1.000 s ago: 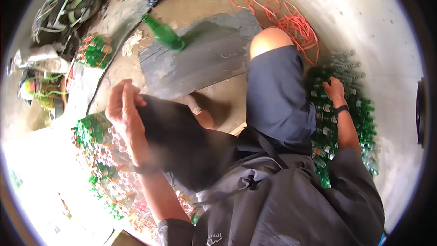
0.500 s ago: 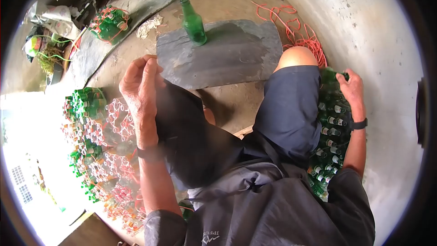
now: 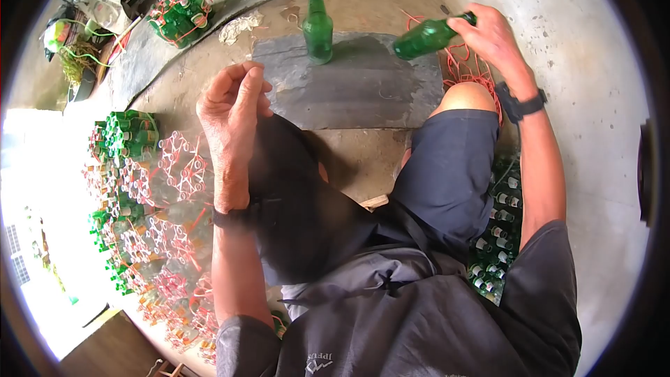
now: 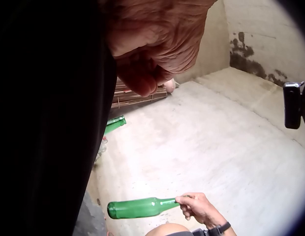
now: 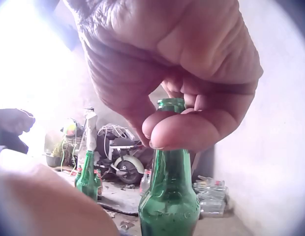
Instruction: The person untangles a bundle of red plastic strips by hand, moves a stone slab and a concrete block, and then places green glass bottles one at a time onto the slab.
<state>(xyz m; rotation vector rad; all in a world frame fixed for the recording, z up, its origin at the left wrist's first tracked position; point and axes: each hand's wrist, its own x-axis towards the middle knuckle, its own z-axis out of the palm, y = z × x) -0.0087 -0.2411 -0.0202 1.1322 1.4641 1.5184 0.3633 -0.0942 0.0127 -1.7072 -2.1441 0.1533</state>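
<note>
My right hand (image 3: pixel 494 36) pinches the neck of a green glass bottle (image 3: pixel 426 38) between thumb and fingers. The bottle tilts, its base toward the right end of a dark stone slab (image 3: pixel 356 105). In the right wrist view the neck of this bottle (image 5: pixel 169 196) shows between the fingertips, mouth up. A second green bottle (image 3: pixel 318 31) stands upright on the slab's back edge, left of the held one. Over the left knee my left hand (image 3: pixel 234 115) hangs loosely curled, holding nothing.
Packed green bottles (image 3: pixel 497 237) stand beside the right thigh. Bundles of clear bottles tied with red string (image 3: pixel 181 167) fill the left side, and a tied green bundle (image 3: pixel 180 17) stands farther back. Red cord (image 3: pixel 464 70) lies by the right knee, near the wall (image 3: pixel 593 132).
My right hand has lifted a green bottle from the packed group at the right and brought it forward toward the slab. The left hand stays over the left knee.
</note>
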